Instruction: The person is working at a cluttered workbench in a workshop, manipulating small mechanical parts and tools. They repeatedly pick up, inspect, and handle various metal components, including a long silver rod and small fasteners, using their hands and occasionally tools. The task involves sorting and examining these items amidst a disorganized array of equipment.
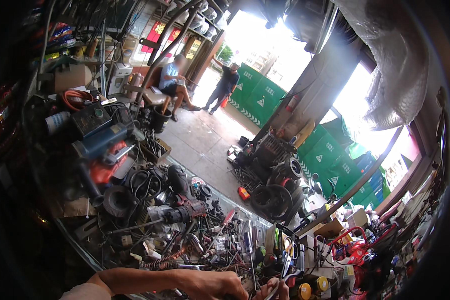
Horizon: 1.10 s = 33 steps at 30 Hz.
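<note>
My left hand (226,284) is closed at the lower middle, its forearm reaching in from the lower left; what it grips is hidden. Beside it, at the bottom edge, my right hand (272,290) is curled round a shiny metal tool (289,276), partly out of view. Just beyond them an open tool case (296,240) holds several hand tools. A cluttered glass-topped bench (228,211) carries screwdrivers (229,218), springs (165,257) and a dark power tool (180,212). Two yellow-lidded jars (305,290) stand right of my hands.
A seated person (172,80) and a standing person (225,82) are near the bright doorway. Wheels (270,200) and parts pile up beyond the bench. A diagonal pole (350,182) rises at the right, before green hoarding panels (330,160). Hoses, boxes and machines crowd the left.
</note>
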Motion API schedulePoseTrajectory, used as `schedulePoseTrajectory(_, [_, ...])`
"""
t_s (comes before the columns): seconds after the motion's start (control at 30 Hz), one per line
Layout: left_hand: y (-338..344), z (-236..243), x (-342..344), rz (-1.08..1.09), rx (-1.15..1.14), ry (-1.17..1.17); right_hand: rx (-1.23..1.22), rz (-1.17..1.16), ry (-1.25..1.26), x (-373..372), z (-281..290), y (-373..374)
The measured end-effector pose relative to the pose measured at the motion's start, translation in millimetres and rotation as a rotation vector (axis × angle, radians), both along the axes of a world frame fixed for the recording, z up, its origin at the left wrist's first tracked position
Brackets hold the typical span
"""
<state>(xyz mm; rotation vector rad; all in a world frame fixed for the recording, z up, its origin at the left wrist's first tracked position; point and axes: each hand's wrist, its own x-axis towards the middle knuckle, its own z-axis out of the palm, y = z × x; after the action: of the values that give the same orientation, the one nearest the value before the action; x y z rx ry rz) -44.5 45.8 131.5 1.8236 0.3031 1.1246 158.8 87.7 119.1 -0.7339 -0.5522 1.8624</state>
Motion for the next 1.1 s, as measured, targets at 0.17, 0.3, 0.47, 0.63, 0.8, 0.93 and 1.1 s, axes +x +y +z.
schedulePoseTrajectory(0.17, [-9,8,-4,0.225,0.189,0.428,0.308,-0.153,-0.437,9,2,3])
schedulePoseTrajectory(0.3, [-4,2,-1,0.446,0.151,0.608,0.532,-0.283,-0.705,11,8,-1])
schedulePoseTrajectory(0.47, [15,-25,2,0.655,0.015,0.618,0.798,-0.345,-0.956,17,-2,-7])
schedulePoseTrajectory(0.63, [18,-23,4,0.92,-0.1,0.232,0.661,-0.368,-0.533,5,-30,-20])
schedulePoseTrajectory(0.8, [15,-12,3,0.677,-0.332,-0.238,0.23,-0.32,-0.028,-21,-22,-44])
schedulePoseTrajectory(0.93, [13,-9,-5,0.386,-0.33,-0.331,0.148,-0.047,0.435,-11,-17,-37])
schedulePoseTrajectory(1.1, [15,-23,-4,-0.02,-0.153,-0.197,0.116,0.049,0.429,-8,-22,-25])
